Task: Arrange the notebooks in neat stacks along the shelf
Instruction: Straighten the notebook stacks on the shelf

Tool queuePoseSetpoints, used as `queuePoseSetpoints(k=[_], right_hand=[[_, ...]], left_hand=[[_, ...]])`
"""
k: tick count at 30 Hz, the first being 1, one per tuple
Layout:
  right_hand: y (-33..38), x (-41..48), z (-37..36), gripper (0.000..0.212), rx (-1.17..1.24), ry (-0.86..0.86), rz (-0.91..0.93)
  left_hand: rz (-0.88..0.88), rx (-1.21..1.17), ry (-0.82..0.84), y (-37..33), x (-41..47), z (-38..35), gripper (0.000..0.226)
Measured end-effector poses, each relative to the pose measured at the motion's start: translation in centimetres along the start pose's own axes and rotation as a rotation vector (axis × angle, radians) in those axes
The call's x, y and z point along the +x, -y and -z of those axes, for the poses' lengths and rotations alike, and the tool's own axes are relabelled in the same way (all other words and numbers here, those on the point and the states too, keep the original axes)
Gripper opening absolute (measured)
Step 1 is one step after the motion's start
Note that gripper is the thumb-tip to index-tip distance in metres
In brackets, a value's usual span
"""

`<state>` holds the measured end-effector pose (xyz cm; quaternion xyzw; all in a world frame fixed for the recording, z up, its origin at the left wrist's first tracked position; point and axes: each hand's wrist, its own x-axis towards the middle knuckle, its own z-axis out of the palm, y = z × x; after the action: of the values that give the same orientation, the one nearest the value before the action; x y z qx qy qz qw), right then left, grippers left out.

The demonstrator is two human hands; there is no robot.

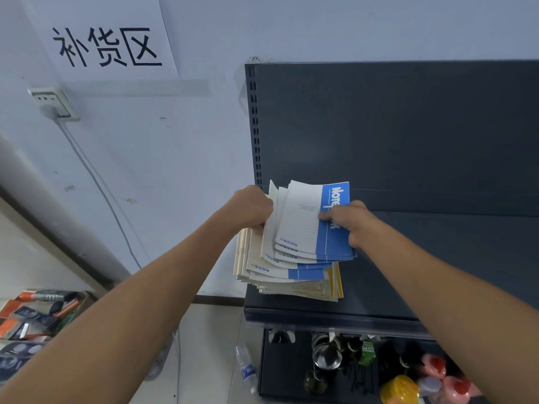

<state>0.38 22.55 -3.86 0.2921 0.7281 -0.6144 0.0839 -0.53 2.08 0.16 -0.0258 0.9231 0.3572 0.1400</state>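
Note:
A fanned bundle of blue-and-white notebooks (300,225) is held over a thicker stack of cream and yellow notebooks (294,282) at the left end of the dark grey shelf (388,287). My left hand (253,208) grips the bundle's left edge. My right hand (354,221) clamps the blue spine side, thumb on the top cover. The bundle sits askew, its edges splayed. The lower stack overhangs the shelf's left edge a little.
The shelf's dark back panel (408,126) rises behind. A lower shelf holds glass jars (326,357), a yellow lid and pink bottles (449,380). A plastic water bottle (246,368) lies on the floor. A carton of packaged goods (35,316) sits at the left.

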Motion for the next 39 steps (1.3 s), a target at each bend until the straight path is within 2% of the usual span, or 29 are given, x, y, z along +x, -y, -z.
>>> queuePoseSetpoints(k=[3, 5, 10, 11, 15, 20, 22, 24, 27, 31, 33, 35, 39], right_hand=[[0.1, -0.2, -0.3, 0.035, 0.011, -0.018, 0.017], [0.1, -0.2, -0.4, 0.034, 0.011, -0.031, 0.029], [-0.1, -0.3, -0.4, 0.032, 0.027, -0.025, 0.029], [-0.1, -0.3, -0.4, 0.032, 0.032, -0.016, 0.026], [0.1, -0.6, -0.9, 0.036, 0.043, 0.000, 0.046], [0.2, -0.5, -1.1, 0.032, 0.058, -0.001, 0.070], [0.4, -0.4, -0.8, 0.033, 0.110, 0.009, 0.041], [0.5, -0.5, -0.4, 0.034, 0.158, 0.031, 0.014], [0.8, -0.7, 0.4, 0.037, 0.189, 0.101, -0.006], [1.2, -1.3, 0.7, 0.032, 0.226, 0.259, -0.016], [1.3, -1.7, 0.4, 0.028, 0.205, 0.316, 0.009], [1.3, -1.9, 0.5, 0.026, 0.188, 0.300, 0.044], [0.3, -1.7, 2.1, 0.013, 0.119, 0.134, 0.100]], left_hand=[[-0.107, 0.365, -0.128, 0.0, -0.4, -0.4, 0.028], [-0.114, 0.510, -0.144, 0.1, -0.3, -0.7, 0.034], [-0.085, 0.589, -0.168, 0.5, -0.3, -0.5, 0.014], [-0.073, 0.586, -0.173, 0.7, -0.2, -0.3, 0.009], [-0.040, 0.536, -0.185, 1.2, 0.1, 0.2, 0.021], [-0.091, 0.441, -0.260, 0.9, 0.2, 0.7, 0.026], [-0.082, 0.317, -0.232, 0.3, 0.1, 0.8, 0.023], [-0.015, 0.060, -0.179, -0.5, 0.2, 0.9, 0.004], [0.051, -0.229, -0.159, -1.4, 0.4, 1.0, 0.040], [0.062, -0.476, -0.029, -1.8, 0.0, 0.2, 0.060], [0.041, -0.492, -0.026, -2.0, 0.0, -0.5, 0.054], [0.029, -0.473, -0.011, -2.2, 0.0, -1.3, 0.047], [-0.078, -0.083, -0.068, -2.2, 0.2, -3.0, 0.031]])
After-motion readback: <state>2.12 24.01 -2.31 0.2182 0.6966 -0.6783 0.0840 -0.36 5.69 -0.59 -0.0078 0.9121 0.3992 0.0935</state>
